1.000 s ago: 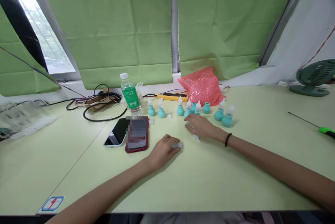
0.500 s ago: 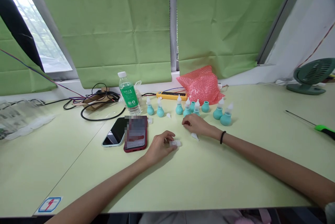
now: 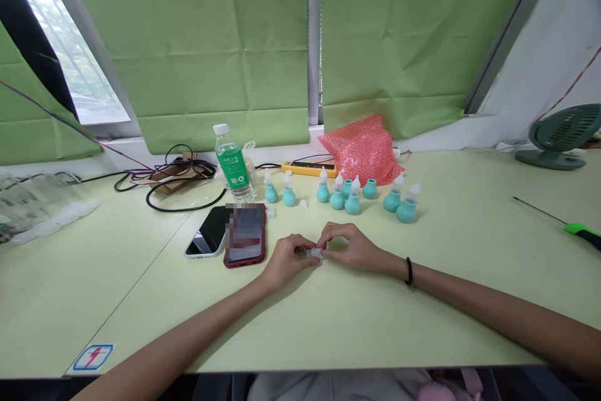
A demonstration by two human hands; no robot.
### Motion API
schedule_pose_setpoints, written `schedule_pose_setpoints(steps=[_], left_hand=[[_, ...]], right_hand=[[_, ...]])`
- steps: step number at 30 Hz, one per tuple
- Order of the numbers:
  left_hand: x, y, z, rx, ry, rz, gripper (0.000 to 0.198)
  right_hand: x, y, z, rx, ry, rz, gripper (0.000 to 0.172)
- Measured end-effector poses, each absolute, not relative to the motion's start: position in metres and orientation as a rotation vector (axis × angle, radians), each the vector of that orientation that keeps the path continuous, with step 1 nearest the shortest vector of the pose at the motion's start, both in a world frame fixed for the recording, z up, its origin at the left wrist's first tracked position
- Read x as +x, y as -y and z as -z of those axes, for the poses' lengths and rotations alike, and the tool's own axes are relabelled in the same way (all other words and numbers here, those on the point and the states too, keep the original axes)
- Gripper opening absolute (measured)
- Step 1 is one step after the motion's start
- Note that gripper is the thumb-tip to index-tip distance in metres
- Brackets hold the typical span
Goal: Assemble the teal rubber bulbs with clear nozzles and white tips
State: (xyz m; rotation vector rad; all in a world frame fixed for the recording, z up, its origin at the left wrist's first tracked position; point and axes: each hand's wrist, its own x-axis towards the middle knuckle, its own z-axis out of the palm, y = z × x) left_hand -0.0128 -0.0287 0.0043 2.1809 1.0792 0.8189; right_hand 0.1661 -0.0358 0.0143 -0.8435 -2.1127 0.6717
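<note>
My left hand [image 3: 286, 261] pinches a small clear plastic connector [image 3: 312, 253] just above the table. Fingertips of my right hand [image 3: 354, 249] meet it from the other side, closed on what looks like a small white pointed tip, mostly hidden. Behind the hands stand several turquoise squeeze bulbs, most topped with clear parts and white tips, such as this bulb [image 3: 352, 203] and this one [image 3: 406, 209]. An uncapped turquoise bulb [image 3: 370, 189] shows an open neck. One loose white tip [image 3: 303, 204] and a clear connector [image 3: 271, 213] lie on the table.
Left of my hands lie a red-cased phone [image 3: 245, 251] and a second phone [image 3: 205, 237]. Farther back are a water bottle [image 3: 233, 166], coiled cables [image 3: 188, 207], a yellow power strip [image 3: 307, 169] and a pink bubble-wrap bag [image 3: 364, 151]. A screwdriver [image 3: 580, 232] and fan [image 3: 558, 138] sit right.
My right hand has moved left and toward me, from beside the bulbs to the connector. The white tip that lay beneath it is gone from the table. My left hand stays nearly still.
</note>
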Motion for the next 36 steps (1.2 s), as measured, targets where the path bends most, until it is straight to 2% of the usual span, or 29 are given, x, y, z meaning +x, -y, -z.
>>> schedule_pose_setpoints(steps=[7,15,29,36], left_hand=[[-0.0106,0.0308,-0.0056,2.108,-1.073,-0.836,0.022],[-0.0117,0.0321,-0.0061,2.044,-1.028,-0.889,0.031],[-0.0112,0.0345,-0.0087,2.097,-1.006,-0.881,0.031],[-0.0116,0.0340,-0.0080,2.102,-1.010,-0.878,0.032]], right_hand=[[0.1621,0.0362,-0.0108,-0.824,2.111,-0.652,0.014],[0.1595,0.0388,-0.0084,-0.841,2.182,-0.429,0.018],[0.1641,0.0421,-0.0095,-0.748,2.393,-0.260,0.032],[0.1645,0.0401,-0.0058,-0.750,2.386,-0.224,0.029]])
